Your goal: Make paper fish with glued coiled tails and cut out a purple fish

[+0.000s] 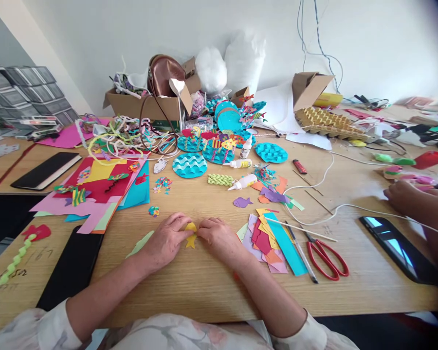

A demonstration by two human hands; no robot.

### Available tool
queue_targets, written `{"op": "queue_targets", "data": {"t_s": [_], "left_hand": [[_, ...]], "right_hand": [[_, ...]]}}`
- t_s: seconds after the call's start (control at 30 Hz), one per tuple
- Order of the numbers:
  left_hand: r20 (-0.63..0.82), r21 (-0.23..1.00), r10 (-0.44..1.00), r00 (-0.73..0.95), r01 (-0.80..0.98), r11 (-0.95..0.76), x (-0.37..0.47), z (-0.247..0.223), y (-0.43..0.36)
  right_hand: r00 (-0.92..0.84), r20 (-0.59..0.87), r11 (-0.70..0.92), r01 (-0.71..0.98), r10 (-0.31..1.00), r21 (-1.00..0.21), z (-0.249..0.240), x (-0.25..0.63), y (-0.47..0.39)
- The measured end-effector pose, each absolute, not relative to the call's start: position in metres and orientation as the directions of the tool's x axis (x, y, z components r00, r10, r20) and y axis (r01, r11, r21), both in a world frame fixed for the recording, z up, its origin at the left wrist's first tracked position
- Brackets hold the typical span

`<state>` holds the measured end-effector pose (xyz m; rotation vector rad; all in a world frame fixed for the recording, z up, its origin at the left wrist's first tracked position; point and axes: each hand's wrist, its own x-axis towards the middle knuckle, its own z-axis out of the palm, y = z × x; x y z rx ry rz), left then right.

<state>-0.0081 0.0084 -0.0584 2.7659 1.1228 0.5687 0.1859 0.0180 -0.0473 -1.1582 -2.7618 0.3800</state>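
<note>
Left hand point(170, 240): from my end of the feed, I saw its thumb and fingers pinched on the cut-out's left side.
Right hand point(219, 238): curled, fingertips at the cut-out's right side; I could not tell whether they gripped.
Yellow cut-out point(191, 241): it sat between both hands, near the middle of the table's point(204, 296) near edge.
Scissors point(316, 241): they lay toward the near right corner, red handles nearest me, beside a pen point(301, 253) and a blue strip point(285, 240).
Phone point(390, 245): flat, closer to that corner; a co-worker's hand point(405, 194) was just beyond.
Purple fish point(243, 201): well in from the near edge, beyond the right hand.
Glue bottle point(244, 182): on its side, past the fish.
Cardboard box point(131, 105): by the far edge, left of centre, filled.
</note>
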Motion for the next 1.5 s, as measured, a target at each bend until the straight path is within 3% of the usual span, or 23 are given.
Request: {"op": "queue_targets", "data": {"t_s": [0.43, 0.53, 0.77, 0.83, 0.93, 1.07, 1.27, 1.5], "left_hand": [[0.214, 0.087, 0.679, 0.702, 0.679, -0.729, -0.009, -0.061, 0.006], [0.221, 0.176, 0.712, 0.667, 0.691, -0.701, -0.007, -0.061, 0.005], [0.29, 0.607, 0.868, 0.403, 0.624, -0.492, -0.006, -0.064, 0.006], [0.221, 0.739, 0.935, 0.277, 0.579, -0.346, -0.007, -0.062, 0.007], [-0.028, 0.916, 0.993, 0.117, 0.4, -0.021, -0.007, -0.055, 0.006], [-0.295, 0.941, 0.95, 0.101, 0.202, 0.27, -0.007, -0.039, 0.002], [-0.441, 0.893, 0.877, 0.193, 0.191, 0.407, -0.007, -0.02, 0.007], [-0.49, 0.838, 0.844, 0.219, 0.383, 0.387, 0.001, -0.013, 0.019]], "right_hand": [[-0.705, 0.022, 0.687, 0.682, 0.708, -0.251, -0.047, 0.186, 0.017], [-0.701, 0.024, 0.684, 0.687, 0.713, -0.247, -0.048, 0.186, 0.017], [-0.646, 0.056, 0.633, 0.722, 0.761, -0.278, -0.05, 0.186, 0.015], [-0.634, 0.068, 0.62, 0.719, 0.77, -0.314, -0.048, 0.187, 0.015], [-0.609, 0.066, 0.589, 0.725, 0.79, -0.356, -0.043, 0.193, 0.015], [-0.573, -0.009, 0.534, 0.77, 0.82, -0.349, -0.036, 0.2, 0.014], [-0.529, -0.09, 0.472, 0.812, 0.844, -0.342, -0.035, 0.202, 0.015], [-0.521, -0.107, 0.456, 0.815, 0.847, -0.356, -0.037, 0.201, 0.015]]}}
